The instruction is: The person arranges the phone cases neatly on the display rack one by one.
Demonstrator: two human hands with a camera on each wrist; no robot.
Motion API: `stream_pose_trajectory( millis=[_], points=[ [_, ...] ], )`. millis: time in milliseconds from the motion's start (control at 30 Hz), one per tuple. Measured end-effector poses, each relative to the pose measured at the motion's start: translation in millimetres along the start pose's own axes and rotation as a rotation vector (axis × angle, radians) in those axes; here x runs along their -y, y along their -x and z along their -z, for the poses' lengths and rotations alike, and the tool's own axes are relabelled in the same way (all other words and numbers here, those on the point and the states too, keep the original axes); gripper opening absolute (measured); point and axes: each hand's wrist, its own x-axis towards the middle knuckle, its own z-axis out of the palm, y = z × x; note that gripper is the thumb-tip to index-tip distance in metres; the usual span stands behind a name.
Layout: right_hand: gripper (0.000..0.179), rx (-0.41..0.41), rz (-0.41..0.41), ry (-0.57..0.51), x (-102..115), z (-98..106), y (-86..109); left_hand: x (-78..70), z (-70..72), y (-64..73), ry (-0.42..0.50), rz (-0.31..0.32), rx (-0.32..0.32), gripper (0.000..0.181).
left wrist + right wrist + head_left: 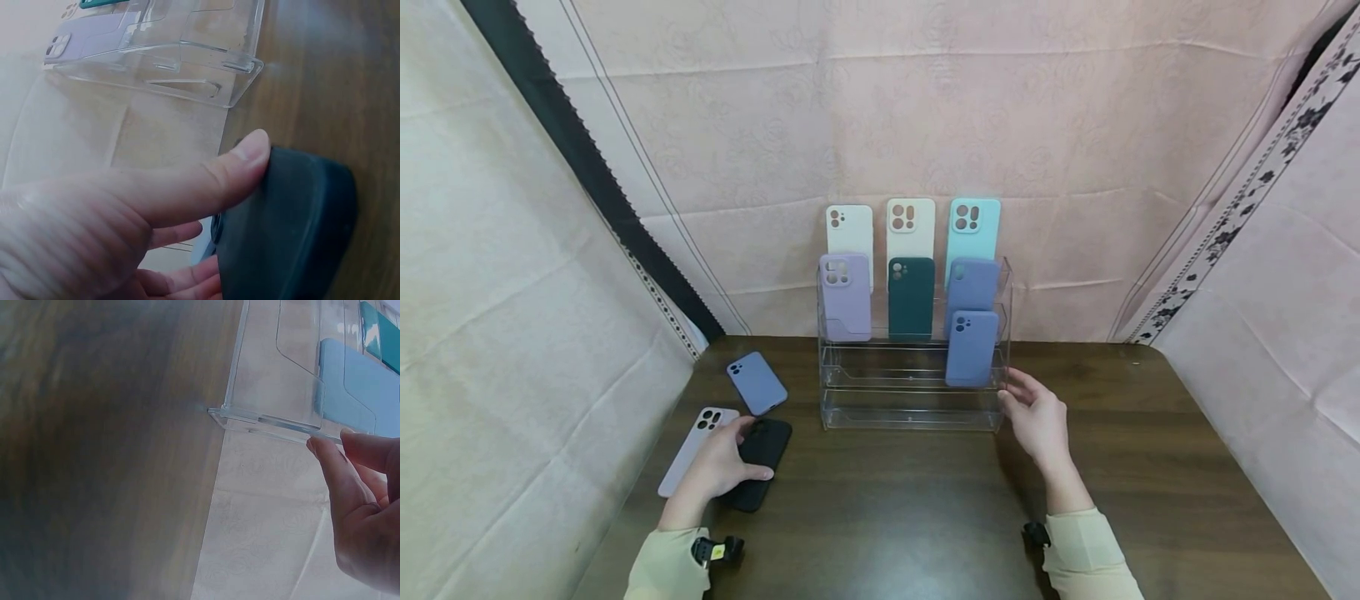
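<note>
My left hand (721,460) grips a black phone case (766,446) at the left of the table, thumb on one edge and fingers around the far side. In the left wrist view the thumb presses the corner of that dark case (281,219). A lilac case (688,450) lies partly behind this hand, and a blue case (757,383) lies just beyond. My right hand (1037,415) pinches the right side edge of a clear tiered display rack (910,418). In the right wrist view thumb and fingertips meet at the rack's side panel (281,425).
Upright in the rack stand a white case (850,229), a cream case (911,237), a turquoise case (973,221), a lilac case (846,296), a dark green case (912,296) and two blue ones. Pale cloth (925,125) hangs behind the brown table (880,517) and at both sides.
</note>
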Motion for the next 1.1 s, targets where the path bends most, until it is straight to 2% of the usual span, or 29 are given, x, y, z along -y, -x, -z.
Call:
stream_pose_trajectory(
  millis=[233,767,1100],
  points=[
    [0.043,0.000,-0.002,0.003,1,0,0.4,-7.9,0.3,-0.7,-0.006,0.029,0.020,0.107],
    [0.043,0.009,-0.012,-0.002,2,1,0.6,-12.0,3.4,-2.2,-0.011,0.055,0.021,0.114],
    [0.043,0.006,-0.004,-0.014,2,1,0.4,-6.5,11.5,2.2,0.086,0.061,0.017,0.091]
  ],
)
